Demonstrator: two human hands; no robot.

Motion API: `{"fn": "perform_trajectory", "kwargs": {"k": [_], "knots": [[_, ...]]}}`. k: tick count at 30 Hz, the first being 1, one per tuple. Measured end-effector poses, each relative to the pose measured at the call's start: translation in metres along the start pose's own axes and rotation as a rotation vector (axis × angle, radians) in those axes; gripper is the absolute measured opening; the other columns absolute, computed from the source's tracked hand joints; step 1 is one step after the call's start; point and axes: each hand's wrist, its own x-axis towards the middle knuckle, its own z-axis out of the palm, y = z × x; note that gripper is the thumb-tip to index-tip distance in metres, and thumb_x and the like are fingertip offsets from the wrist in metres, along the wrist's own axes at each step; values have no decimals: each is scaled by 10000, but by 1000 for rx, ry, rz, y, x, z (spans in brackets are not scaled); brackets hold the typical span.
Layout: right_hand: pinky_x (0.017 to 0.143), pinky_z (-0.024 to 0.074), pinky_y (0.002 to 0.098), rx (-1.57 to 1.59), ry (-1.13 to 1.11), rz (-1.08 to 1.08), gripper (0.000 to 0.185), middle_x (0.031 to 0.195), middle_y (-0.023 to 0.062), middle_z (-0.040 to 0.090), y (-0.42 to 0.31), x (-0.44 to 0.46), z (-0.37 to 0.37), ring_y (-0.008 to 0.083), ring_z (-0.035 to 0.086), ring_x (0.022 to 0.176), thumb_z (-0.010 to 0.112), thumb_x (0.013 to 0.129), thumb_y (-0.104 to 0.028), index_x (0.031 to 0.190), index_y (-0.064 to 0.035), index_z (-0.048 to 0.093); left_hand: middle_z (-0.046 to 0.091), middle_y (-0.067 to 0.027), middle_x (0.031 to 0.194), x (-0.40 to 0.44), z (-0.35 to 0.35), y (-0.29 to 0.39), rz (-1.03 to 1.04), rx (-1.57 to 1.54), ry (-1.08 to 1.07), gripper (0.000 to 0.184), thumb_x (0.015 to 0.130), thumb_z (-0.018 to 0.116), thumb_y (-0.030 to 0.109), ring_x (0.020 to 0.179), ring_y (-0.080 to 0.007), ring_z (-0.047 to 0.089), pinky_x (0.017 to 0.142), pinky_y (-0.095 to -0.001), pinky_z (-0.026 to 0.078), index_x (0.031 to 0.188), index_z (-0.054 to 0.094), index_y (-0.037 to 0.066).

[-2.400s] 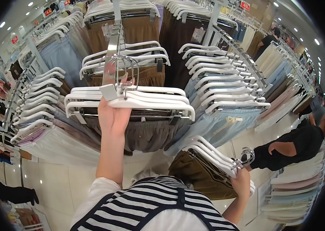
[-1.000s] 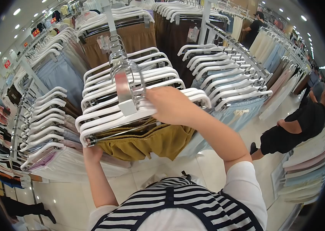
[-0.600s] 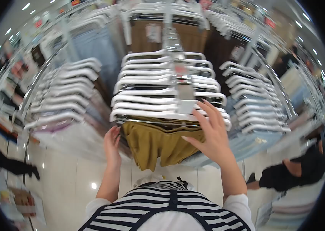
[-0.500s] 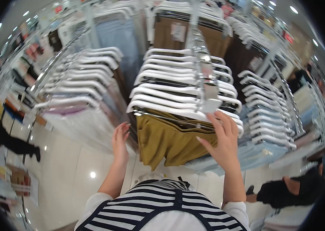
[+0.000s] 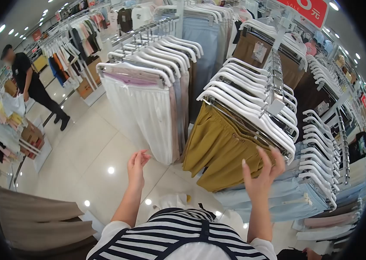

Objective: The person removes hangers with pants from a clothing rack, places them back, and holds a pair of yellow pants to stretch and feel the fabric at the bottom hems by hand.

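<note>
Everything here is placed against the mustard trousers point(image 5: 217, 143), which hang on white hangers point(image 5: 235, 104) at the near end of a metal rail. Far to their left, a person in black point(image 5: 32, 82) stands beside another display; on the near side at far left, brown garments point(image 5: 40, 216) show. The wearer's left hand point(image 5: 137, 168) is in the air left of the mustard trousers and apart from them, its fingers loosely curled and close together, holding nothing. White trousers point(image 5: 142, 115) hang on a separate rail, also to the left. The right hand point(image 5: 262, 178) is at the right edge of the mustard trousers, thumb and fingers spread wide, gripping nothing; whether the fingertips touch cloth or hanger, I cannot tell. To the right hang light-blue trousers point(image 5: 286, 198).

The step in hand looks like handling the front of this row, with the garment already supported by the rail. A further adjustment would call for the right hand to close gently on cloth or front hanger, with the left brought nearer to steady the other side.
</note>
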Motion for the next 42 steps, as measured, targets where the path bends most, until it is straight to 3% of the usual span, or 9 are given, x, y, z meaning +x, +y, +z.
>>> {"fn": "perform_trajectory", "kwargs": {"k": [12,14,16,20,22,29,31,39,42], "knots": [[950,270,420,552,-865,524,461,1212,198,403,2,-307,-8,348,334,1144,640,740,-307,1115,-71,511,579,-49,801,-87,-26,-4,-125,88,-58,272,908,417,208,801,-127,554,806,-286,442,1001,565,0],[1000,225,421,658,-991,619,544,1277,198,353,-12,-300,-22,342,289,1202,620,766,-305,1215,-62,431,583,-55,838,-91,-21,-19,-131,117,-113,294,910,416,245,836,-134,549,823,-307,435,1033,556,17],[1017,195,432,735,-902,649,610,1324,198,285,-22,-279,-17,345,235,1237,603,779,-297,1273,-53,342,522,-99,1105,-106,2,-40,-255,195,-339,456,914,383,387,1082,-177,453,923,-353,366,1243,396,72],[1051,80,463,1185,-675,690,759,1430,184,51,-53,-202,-4,340,25,1322,536,820,-282,1375,-31,83,5,-93,1443,-156,67,-41,-602,-78,-718,742,877,314,552,1338,-216,-44,1040,-421,173,1390,-39,149],[1051,54,463,1141,-687,548,750,1438,168,-10,-66,-186,11,331,-37,1324,500,835,-301,1384,-52,56,-95,-81,1443,-173,86,-55,-428,-40,-904,748,866,319,568,1329,-229,-113,1047,-454,128,1397,-26,170],[1013,-24,533,1229,-733,314,748,1439,191,-77,-70,-141,15,387,-161,1301,512,811,-348,1399,-132,104,-207,-165,1412,-130,85,-15,-262,205,-1402,772,841,321,608,1305,-279,-202,1032,-509,54,1403,42,159],[1026,-22,512,1233,-897,53,694,1451,148,-68,-65,-121,17,351,-138,1318,469,819,-332,1392,-107,147,-230,-207,1393,-120,82,5,-288,90,-1532,777,832,332,617,1305,-330,-179,1030,-508,39,1402,81,153],[1019,-23,494,1523,-774,304,578,1420,230,-125,-100,-83,59,327,-149,1315,416,884,-297,1370,-54,219,-63,-68,1454,-85,67,29,-147,-80,-1274,699,852,348,567,1312,-346,63,1030,-502,131,1395,118,192],[1033,50,491,1795,-1125,240,698,1446,141,-105,-74,-96,90,321,-71,1328,370,882,-459,1385,-42,123,-130,-39,1440,-71,54,28,-254,-173,-1307,679,869,300,551,1316,-299,4,1041,-468,100,1386,30,203]]}}
